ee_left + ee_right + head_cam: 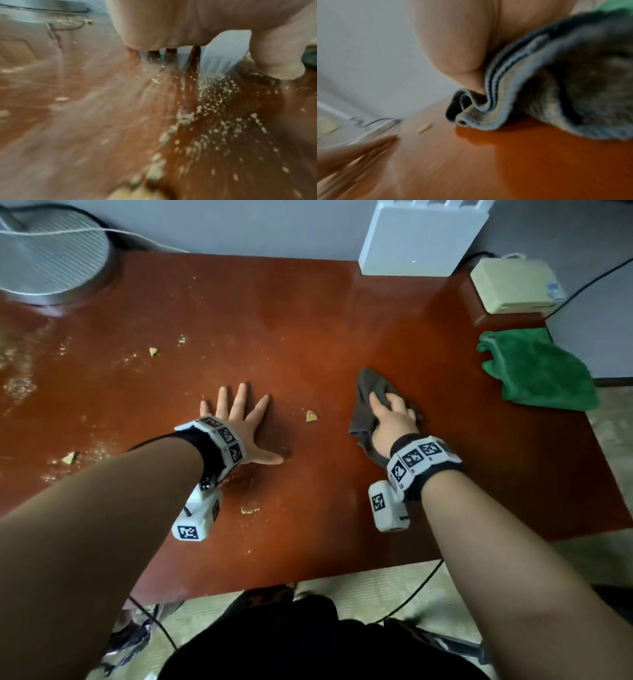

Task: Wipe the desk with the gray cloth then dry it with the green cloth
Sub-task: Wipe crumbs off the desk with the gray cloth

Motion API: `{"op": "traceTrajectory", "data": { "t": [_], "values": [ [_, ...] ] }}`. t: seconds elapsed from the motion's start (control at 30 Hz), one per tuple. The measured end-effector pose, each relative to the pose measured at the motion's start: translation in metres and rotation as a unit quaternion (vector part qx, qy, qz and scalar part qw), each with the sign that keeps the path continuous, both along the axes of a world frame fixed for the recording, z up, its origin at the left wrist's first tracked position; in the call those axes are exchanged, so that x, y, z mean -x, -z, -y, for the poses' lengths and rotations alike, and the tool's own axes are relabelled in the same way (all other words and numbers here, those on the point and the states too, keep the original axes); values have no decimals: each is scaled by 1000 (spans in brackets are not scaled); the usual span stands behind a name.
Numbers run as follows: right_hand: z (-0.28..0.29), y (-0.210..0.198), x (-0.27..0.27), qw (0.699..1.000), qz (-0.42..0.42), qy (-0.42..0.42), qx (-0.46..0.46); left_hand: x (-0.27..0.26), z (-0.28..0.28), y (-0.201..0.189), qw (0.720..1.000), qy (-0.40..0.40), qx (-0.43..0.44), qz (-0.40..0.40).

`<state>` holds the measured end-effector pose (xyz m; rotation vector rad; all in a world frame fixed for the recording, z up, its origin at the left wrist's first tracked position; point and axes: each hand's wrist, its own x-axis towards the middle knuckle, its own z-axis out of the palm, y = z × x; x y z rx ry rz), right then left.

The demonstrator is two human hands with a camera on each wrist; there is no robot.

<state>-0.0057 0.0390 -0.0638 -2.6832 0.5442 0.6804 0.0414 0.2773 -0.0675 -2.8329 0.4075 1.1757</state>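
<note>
A red-brown desk (308, 313) carries crumbs and smears, mostly on its left half. My right hand (394, 419) grips the crumpled gray cloth (368, 392) against the desktop right of centre; the right wrist view shows the gray cloth (556, 88) folded beside my thumb (453, 44) and touching the desk. My left hand (239, 419) lies flat on the desk with fingers spread, holding nothing. The left wrist view has its palm (171, 20) above scattered crumbs (214, 94). The green cloth (534, 368) lies bunched at the desk's right edge.
A round grey lamp base (51, 254) stands at the back left. A white box (421, 237) and a beige device (517, 285) with cables sit at the back right. Larger crumb pieces (311, 416) lie between my hands. Cables hang below the near edge.
</note>
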Motion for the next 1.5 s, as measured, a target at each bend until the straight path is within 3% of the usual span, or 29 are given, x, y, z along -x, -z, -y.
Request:
{"op": "traceTrajectory", "data": {
  "t": [0.17,0.23,0.3,0.37,0.47,0.6,0.8,0.87,0.93,1.03,1.1,1.17,1.27,1.4,1.5],
  "values": [
    [-67,-2,4,985,-26,-169,-40,25,-57,-11,994,-101,20,28],
    [-74,-8,5,988,1,-130,-81,39,-87,-15,992,-121,5,46],
    [-63,-14,9,991,79,-38,-105,57,-115,-13,990,-126,-6,60],
    [-45,-12,16,989,134,34,-58,75,-139,-7,990,-127,-18,63],
    [-34,-1,27,996,47,67,41,98,-158,3,992,-109,-37,41],
    [-65,8,24,997,-7,-21,75,108,-164,12,994,-77,-62,35],
    [-148,11,28,977,16,-210,-18,100,-165,11,995,-46,-83,10],
    [-163,8,38,974,22,-221,-44,96,-167,10,996,-30,-82,6],
    [-157,-1,49,982,66,-170,-56,93,-170,9,997,-15,-76,1],
    [-127,-11,75,992,130,10,1,90,-173,7,998,8,-62,4],
    [-113,-11,100,986,84,140,34,88,-175,8,998,24,-60,11],
    [-121,-5,122,976,10,214,39,87,-176,8,998,29,-58,11],
    [-168,2,136,990,1,130,52,86,-178,10,997,37,-60,7],
    [-243,4,140,998,21,-50,-29,84,-178,9,998,38,-52,3],
    [-240,-1,133,994,53,-43,-85,83,-178,10,998,40,-49,0]
  ]
}}
